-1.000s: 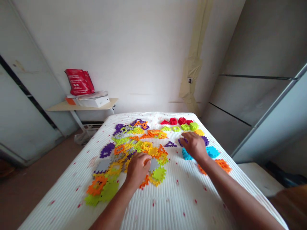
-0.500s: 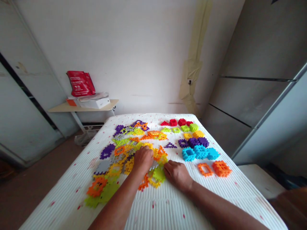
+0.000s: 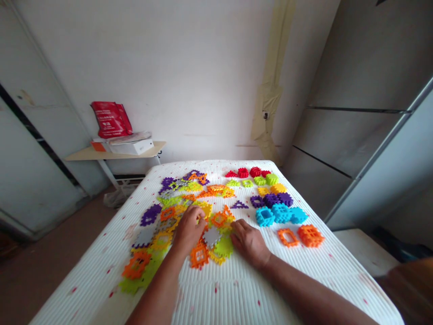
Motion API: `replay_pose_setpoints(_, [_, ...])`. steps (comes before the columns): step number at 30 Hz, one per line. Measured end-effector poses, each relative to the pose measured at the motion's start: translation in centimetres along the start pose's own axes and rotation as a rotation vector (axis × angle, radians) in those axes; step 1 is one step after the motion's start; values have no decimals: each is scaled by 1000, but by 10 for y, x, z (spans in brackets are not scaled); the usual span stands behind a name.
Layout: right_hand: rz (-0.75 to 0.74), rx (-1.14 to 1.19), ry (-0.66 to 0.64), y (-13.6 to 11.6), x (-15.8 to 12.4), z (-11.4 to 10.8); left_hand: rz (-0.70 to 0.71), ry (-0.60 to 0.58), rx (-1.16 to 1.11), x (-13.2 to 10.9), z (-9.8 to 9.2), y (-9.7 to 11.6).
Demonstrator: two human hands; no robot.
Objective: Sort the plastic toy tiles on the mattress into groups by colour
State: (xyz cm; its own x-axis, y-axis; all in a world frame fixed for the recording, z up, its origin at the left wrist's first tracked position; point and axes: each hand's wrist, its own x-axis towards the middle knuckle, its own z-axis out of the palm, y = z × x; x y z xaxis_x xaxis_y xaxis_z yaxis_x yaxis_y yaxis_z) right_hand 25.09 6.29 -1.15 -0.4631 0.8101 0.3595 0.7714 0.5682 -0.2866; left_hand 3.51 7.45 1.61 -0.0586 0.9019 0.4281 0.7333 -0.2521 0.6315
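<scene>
Interlocking plastic tiles with toothed edges lie in a loose, mixed-colour spread on the table. My left hand is curled over the middle of this spread, fingers bent together beside a yellow tile. Its grip is hidden. My right hand rests at the spread's right edge, its fingers closed next to a lime green tile; whatever they hold does not show. Between the hands lie a grey square tile, an orange window tile and an orange frame tile.
Right of the spread stand colour-grouped stacks: red, lime, yellow, purple, light blue and orange. A purple triangle lies between. Behind left, a side table bears a red bag.
My left hand has drawn left and slightly toward me, uncovering the grey square and the orange window tile. My right hand has stayed nearly in place, shifting slightly up.
</scene>
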Motion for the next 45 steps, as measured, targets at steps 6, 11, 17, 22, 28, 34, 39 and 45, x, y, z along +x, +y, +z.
replay_pose_setpoints(6, [178,-89,12,-1,18,9,-370,106,-610,-6,-12,-11])
replay_pose_setpoints(11, [193,-126,-67,-17,35,15,-537,236,-937,-5,-12,-13])
replay_pose_setpoints(17, [136,-94,-94,-50,48,28,-569,390,-1089,-4,-19,-18])
replay_pose_setpoints(22, [144,-75,-144,-53,55,25,-560,394,-1050,-6,-17,-16])
replay_pose_setpoints(28, [-134,125,190,-36,52,6,-521,284,-947,-12,-3,-1])
replay_pose_setpoints(34, [-211,130,202,-42,51,-4,-475,170,-951,-19,6,21])
replay_pose_setpoints(39, [-163,52,126,-47,50,-8,-472,116,-935,-23,13,26])
replay_pose_setpoints(45, [-201,45,64,-45,49,-23,-459,70,-900,-25,17,27])
